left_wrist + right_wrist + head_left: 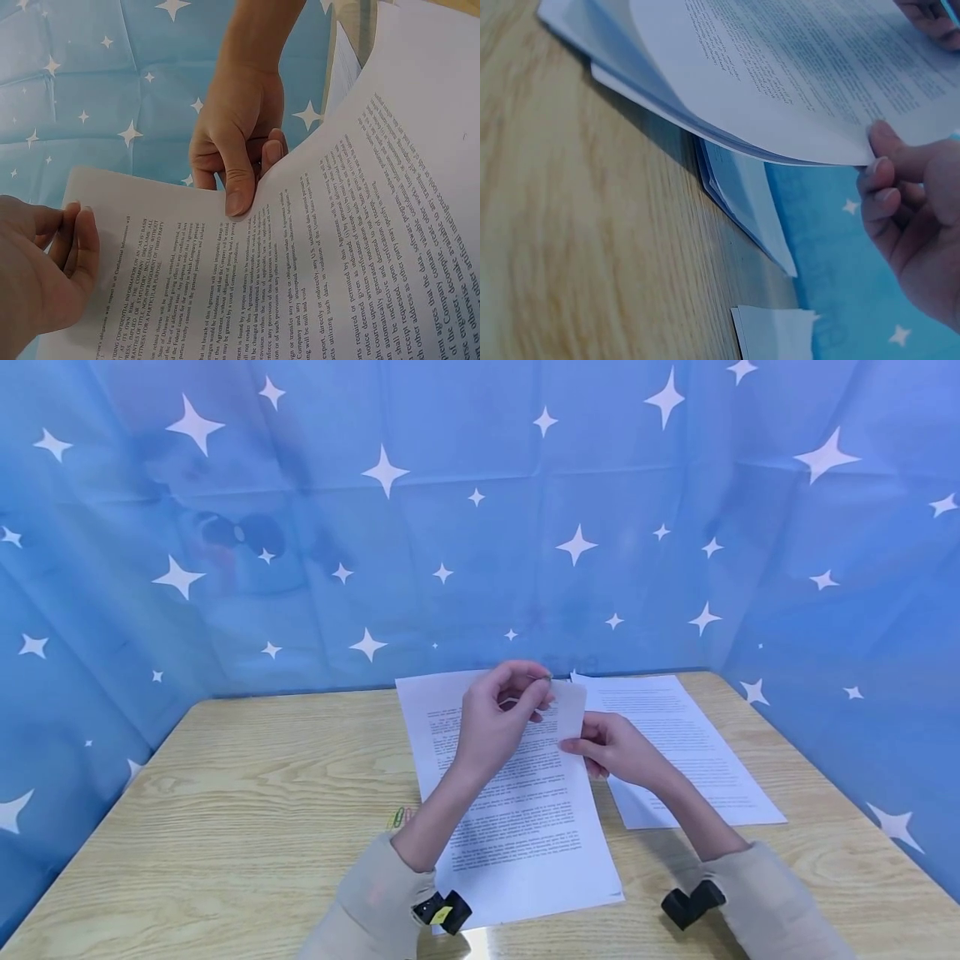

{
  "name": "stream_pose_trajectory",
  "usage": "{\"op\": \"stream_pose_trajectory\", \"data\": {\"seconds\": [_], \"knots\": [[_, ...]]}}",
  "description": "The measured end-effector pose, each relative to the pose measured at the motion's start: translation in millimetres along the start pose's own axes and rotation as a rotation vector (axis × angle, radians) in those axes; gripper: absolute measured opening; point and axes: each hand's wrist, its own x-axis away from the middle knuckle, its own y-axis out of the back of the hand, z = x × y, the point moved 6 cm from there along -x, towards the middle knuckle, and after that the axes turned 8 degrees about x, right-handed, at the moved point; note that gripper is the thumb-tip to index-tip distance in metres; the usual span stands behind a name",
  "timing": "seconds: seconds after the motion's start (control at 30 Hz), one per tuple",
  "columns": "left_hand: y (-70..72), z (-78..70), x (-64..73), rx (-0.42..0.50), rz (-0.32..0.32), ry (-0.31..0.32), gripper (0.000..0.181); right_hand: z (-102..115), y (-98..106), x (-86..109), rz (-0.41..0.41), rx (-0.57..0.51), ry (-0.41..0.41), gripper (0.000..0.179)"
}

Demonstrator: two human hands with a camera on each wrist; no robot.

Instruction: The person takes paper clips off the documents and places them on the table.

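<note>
A stack of printed sheets is lifted and curved at its top right corner. My right hand pinches its right edge, thumb on the printed side in the left wrist view. At the top of the stack, my left hand has its fingers curled, with a tiny greenish thing at the fingertips. It looks like a paper clip but is too small to make out fully. Behind my left forearm, several coloured paper clips lie on the table, partly hidden.
Another printed stack lies on the wooden table to the right, partly behind my right hand. A blue curtain with white stars hangs along the table's back and sides.
</note>
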Motion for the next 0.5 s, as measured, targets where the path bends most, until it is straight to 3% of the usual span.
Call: {"op": "stream_pose_trajectory", "data": {"seconds": [0.5], "knots": [[-0.2, -5.7, -0.6, 0.016, -0.001, -0.013, 0.011, -2.2, -0.1, -0.4, 0.012, -0.01, -0.02, 0.018]]}}
